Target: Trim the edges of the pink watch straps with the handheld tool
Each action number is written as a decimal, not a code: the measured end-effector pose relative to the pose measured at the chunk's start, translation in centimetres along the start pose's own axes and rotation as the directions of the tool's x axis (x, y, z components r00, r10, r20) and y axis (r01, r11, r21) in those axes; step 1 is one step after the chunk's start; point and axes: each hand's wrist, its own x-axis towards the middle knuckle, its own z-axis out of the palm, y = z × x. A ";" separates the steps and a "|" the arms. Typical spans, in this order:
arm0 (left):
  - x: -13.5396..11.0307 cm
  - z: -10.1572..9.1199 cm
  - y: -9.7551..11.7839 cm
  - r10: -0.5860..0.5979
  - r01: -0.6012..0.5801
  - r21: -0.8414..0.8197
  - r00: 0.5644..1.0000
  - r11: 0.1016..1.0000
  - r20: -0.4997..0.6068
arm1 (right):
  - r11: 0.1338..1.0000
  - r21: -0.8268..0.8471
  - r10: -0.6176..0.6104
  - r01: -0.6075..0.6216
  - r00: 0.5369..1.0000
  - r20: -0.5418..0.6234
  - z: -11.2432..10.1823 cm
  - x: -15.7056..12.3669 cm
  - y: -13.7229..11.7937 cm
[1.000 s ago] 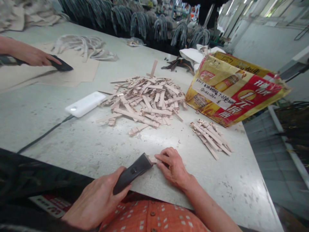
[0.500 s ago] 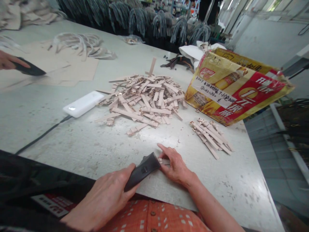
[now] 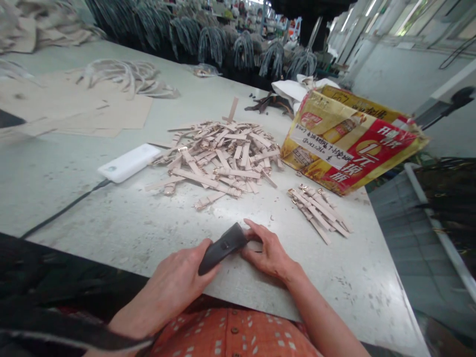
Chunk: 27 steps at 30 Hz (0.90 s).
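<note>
My left hand (image 3: 182, 270) is wrapped round a black handheld tool (image 3: 225, 247) with a small button on its upper face. The tool tilts up to the right, and its front end meets the fingers of my right hand (image 3: 267, 250). My right hand is curled, resting low over the table, with thumb and index finger bent round a small beige strap that is almost wholly hidden by the tool and fingers. Ahead lies a large heap of beige buckle straps (image 3: 223, 158). To the right is a smaller neat bunch of similar straps (image 3: 320, 210).
A yellow and red carton (image 3: 349, 144) with handwriting stands at the table's right edge. A white device (image 3: 130, 162) with a black cable lies left. Beige sheets (image 3: 130, 111) and coiled strips (image 3: 126, 77) are farther back. A dark tool tip (image 3: 9, 119) shows at the left edge.
The black tool has shifted slightly up, now covering the strap that showed between my right fingers. The co-worker's hand at far left has moved out of view. My view has shifted a little.
</note>
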 end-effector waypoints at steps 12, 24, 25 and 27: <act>-2.5 0.8 -6.0 -0.036 0.033 -0.129 0.999 0.991 -0.018 | 0.951 -0.265 -0.179 0.158 0.982 -0.057 1.5 0.0 -1.1; -4.5 2.4 -6.1 -0.015 0.026 -0.111 0.995 0.993 0.094 | 0.947 -0.176 -0.274 0.270 0.962 0.003 1.5 -3.0 -1.5; -4.7 2.6 -6.4 -0.002 0.013 -0.115 0.995 0.993 0.096 | 0.954 -0.155 -0.256 0.255 0.967 0.009 1.5 -2.9 -1.5; -4.8 2.8 -6.8 0.017 -0.006 -0.120 0.996 0.993 0.091 | 0.968 -0.117 -0.219 0.220 0.975 0.022 1.4 -2.7 -1.5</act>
